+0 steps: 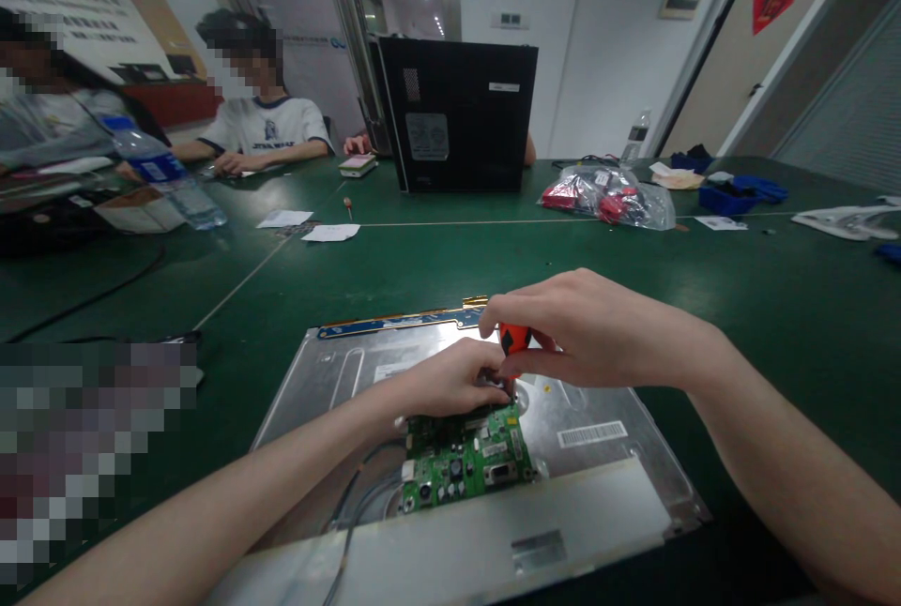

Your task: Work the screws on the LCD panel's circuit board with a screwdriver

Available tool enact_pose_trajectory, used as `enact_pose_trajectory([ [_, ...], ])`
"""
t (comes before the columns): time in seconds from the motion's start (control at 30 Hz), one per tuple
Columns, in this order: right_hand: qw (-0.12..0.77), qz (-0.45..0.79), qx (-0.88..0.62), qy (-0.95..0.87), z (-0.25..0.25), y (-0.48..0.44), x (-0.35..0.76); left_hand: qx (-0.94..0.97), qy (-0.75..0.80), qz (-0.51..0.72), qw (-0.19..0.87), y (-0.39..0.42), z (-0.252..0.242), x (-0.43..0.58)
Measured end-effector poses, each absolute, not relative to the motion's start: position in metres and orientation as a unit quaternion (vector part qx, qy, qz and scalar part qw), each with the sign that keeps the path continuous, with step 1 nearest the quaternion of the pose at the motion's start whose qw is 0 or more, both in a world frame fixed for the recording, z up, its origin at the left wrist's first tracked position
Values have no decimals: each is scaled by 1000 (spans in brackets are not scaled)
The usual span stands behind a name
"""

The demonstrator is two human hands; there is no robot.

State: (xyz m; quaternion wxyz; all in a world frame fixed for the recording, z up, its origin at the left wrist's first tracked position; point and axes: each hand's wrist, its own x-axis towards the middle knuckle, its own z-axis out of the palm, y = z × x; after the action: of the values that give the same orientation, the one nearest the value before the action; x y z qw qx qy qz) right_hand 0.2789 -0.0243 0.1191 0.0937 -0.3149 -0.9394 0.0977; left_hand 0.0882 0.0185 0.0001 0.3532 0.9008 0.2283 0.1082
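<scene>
metal panel [605, 397], green board [461, 467], red screwdriver [515, 338]

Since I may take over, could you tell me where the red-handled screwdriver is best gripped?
By its red handle, from above: the screwdriver stands roughly upright, tip down at the far edge of the green circuit board, as the right hand holds it.

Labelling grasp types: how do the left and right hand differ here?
The right hand grips the orange screwdriver from above; the left hand grips no handle, its fingers curled low by the tool's tip. The right hand sits higher; the left hand lies at the top edge of the green circuit board. Both meet over the metal panel.
</scene>
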Motion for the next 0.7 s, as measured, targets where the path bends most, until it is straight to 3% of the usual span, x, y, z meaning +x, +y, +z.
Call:
enact_pose_trajectory([
  [0.7,88,-24,-358,-929,117,-23,274,876,216,106,417,24,2,90],
])
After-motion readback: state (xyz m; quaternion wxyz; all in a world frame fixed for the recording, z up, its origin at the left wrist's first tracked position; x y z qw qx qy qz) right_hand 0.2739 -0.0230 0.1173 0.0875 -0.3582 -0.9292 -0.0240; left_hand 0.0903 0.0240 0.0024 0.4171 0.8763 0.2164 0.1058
